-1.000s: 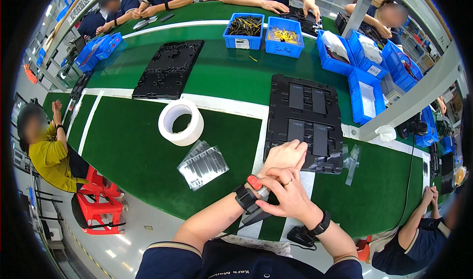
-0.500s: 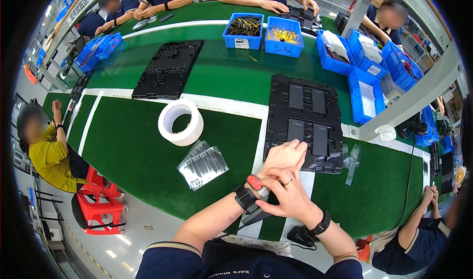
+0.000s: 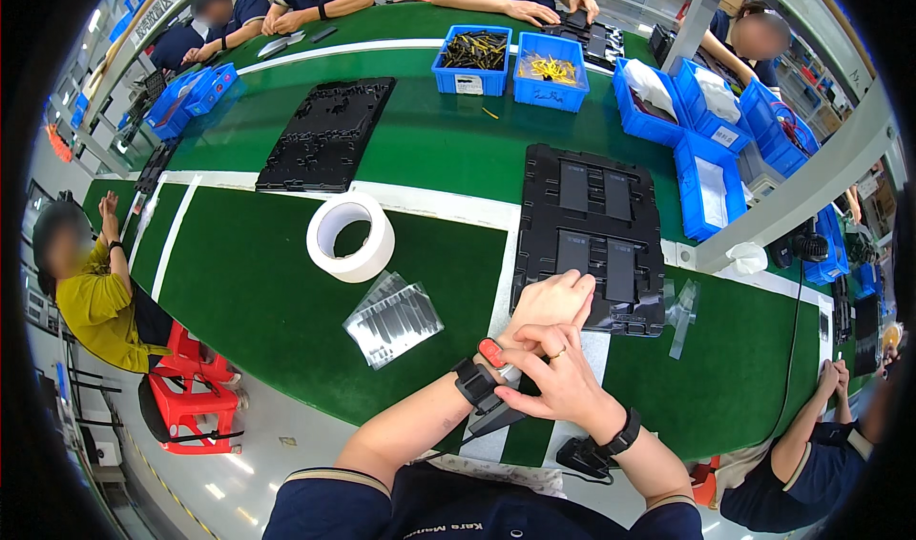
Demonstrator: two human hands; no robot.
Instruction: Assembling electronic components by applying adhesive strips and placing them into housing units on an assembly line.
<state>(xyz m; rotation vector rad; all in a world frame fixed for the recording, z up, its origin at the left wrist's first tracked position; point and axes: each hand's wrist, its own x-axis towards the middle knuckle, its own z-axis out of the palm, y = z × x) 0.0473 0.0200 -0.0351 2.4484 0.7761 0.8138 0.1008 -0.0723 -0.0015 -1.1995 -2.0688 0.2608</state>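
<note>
My left hand (image 3: pixel 551 301) is curled closed at the near edge of a black plastic tray (image 3: pixel 540 218), and nothing shows in its fingers. That tray carries several flat dark rectangular pieces (image 3: pixel 572 254) in its recesses. Across my left wrist lies my right hand (image 3: pixel 555 368), thumb and forefinger closed around a small device with a red top (image 3: pixel 491 352). Beside the device, a black strap (image 3: pixel 474 382) circles my left wrist. Another black band (image 3: pixel 626 432) is on my right wrist. Left of my hands are clear plastic strips with dark marks (image 3: pixel 393 321) and a white tape roll (image 3: pixel 376 252).
Clear strips (image 3: pixel 682 319) lie right of the tray. A second black tray (image 3: pixel 324 135) sits farther left. Blue bins (image 3: pixel 469 80) of small black and yellow parts stand ahead. More blue bins (image 3: pixel 708 185) are by a slanted metal post (image 3: pixel 811 182). Other people sit around the table.
My hands stay almost where they were, with only a slight shift of the right fingers at the red-topped device. Across the table, a co-worker's hand has moved slightly over a black tray.
</note>
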